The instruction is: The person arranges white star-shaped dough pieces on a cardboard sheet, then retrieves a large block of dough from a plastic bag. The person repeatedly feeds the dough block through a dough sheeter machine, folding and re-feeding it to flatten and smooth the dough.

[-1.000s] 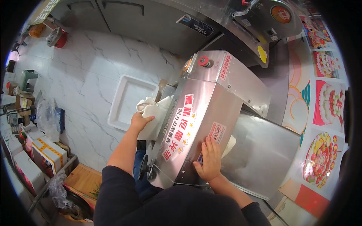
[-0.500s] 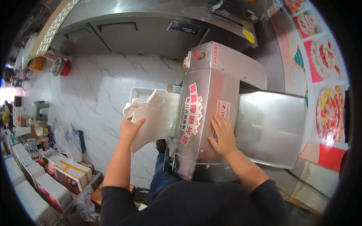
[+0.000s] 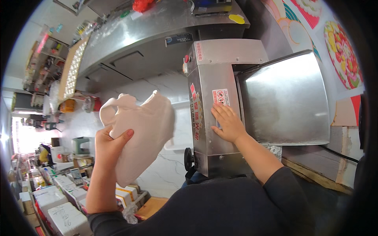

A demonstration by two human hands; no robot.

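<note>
A wide, pale sheet of dough (image 3: 143,133) hangs from my left hand (image 3: 108,147), which grips its near left edge with the thumb on top. The sheet's far edge is folded and curled, and the whole piece is apart from the steel dough sheeter (image 3: 212,145). My right hand (image 3: 228,125) lies flat on the sheeter's top cover, beside a red-and-white warning label (image 3: 221,97), its fingers stretched out. On the machine's right side slopes a bare steel feed tray (image 3: 287,106). A black handwheel (image 3: 189,159) sits at its near left corner.
Partly behind the dough is a white tray (image 3: 177,144). Beyond the machine runs a steel counter (image 3: 153,27). White boxes (image 3: 69,220) crowd the lower left, and a green stool (image 3: 80,145) stands farther off. A power cord (image 3: 340,154) runs off to the right.
The dough sheet has come away from the sheeter's left side, raised and moved left in my left hand. My right hand stays flat on the cover. The view has swung left.
</note>
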